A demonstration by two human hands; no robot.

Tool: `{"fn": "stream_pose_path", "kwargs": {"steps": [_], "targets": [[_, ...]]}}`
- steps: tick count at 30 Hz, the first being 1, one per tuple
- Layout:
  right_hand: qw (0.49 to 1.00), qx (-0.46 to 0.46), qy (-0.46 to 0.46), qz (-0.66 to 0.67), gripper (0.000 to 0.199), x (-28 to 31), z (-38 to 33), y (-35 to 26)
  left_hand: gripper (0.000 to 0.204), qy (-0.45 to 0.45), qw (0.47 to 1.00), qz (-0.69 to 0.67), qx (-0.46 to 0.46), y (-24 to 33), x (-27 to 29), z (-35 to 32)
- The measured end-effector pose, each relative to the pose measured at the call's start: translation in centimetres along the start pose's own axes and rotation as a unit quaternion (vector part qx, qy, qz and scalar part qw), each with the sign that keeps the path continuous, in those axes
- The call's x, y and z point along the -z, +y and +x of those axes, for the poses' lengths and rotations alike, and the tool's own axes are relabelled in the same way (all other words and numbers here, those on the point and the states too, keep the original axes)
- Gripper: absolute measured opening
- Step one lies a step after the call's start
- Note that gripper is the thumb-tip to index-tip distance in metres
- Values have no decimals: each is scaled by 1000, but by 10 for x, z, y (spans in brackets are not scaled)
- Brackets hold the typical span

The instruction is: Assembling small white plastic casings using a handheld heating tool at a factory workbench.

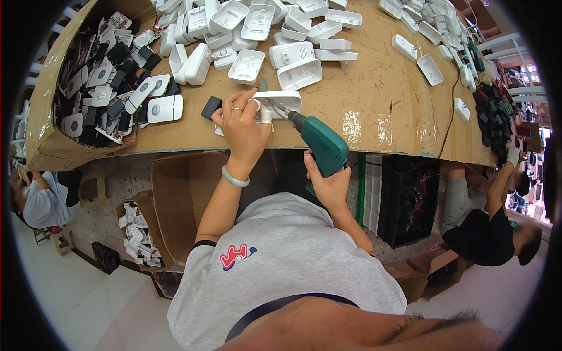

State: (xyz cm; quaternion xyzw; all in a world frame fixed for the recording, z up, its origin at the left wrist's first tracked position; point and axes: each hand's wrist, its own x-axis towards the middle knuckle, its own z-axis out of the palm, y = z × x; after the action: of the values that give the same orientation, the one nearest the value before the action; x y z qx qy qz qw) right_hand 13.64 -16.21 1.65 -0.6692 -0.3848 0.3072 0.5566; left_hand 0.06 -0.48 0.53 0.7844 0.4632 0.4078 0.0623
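White housing (pixel 291 95) near the front edge of the brown cardboard surface (pixel 363 76), between the left hand (pixel 243 123) and a green power driver (pixel 325 143). Judging by the bit angled in at the housing, probably a screw-driving step in hand; next move likely to call for steady support and a well-seated bit. Counted, largest first: one surface; one carton (pixel 41 117) at left, filled with mixed black and white pieces; two heaps of white shells (pixel 257 22), too overlapped to number; one driver, gripped by its handle in the closed fingers of the right hand (pixel 331 184); one housing, left end under the bent left fingers, pinched or merely pressed, cannot tell; one black block (pixel 212 107) just beside them.
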Motion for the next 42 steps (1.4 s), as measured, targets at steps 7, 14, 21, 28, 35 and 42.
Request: {"fn": "stream_pose_path", "kwargs": {"steps": [7, 14, 21, 28, 35, 42], "targets": [[999, -31, -1, 15, 16, 1, -1, -4, 17, 1, 1000, 4, -3, 1, 0, -1], [1000, -8, -2, -26, 16, 2, -1, -1, 18, -5, 1000, 5, 1, 1, 0, 0], [996, -72, 1, 62, 20, 8, -8, -15, 16, -2, 1000, 3, 1, 1, 0, 1], [995, -58, -4, 81, 22, 18, -15, -21, 16, -3, 1000, 7, -1, 1, 1, 1], [995, -63, -19, 73, 20, 12, -9, -17, 20, -7, 1000, 13, 5, 2, 1, -1], [997, -59, -31, 50, 19, 8, -1, -11, 19, -3, 1000, 25, 5, 3, 1, -3]]}}
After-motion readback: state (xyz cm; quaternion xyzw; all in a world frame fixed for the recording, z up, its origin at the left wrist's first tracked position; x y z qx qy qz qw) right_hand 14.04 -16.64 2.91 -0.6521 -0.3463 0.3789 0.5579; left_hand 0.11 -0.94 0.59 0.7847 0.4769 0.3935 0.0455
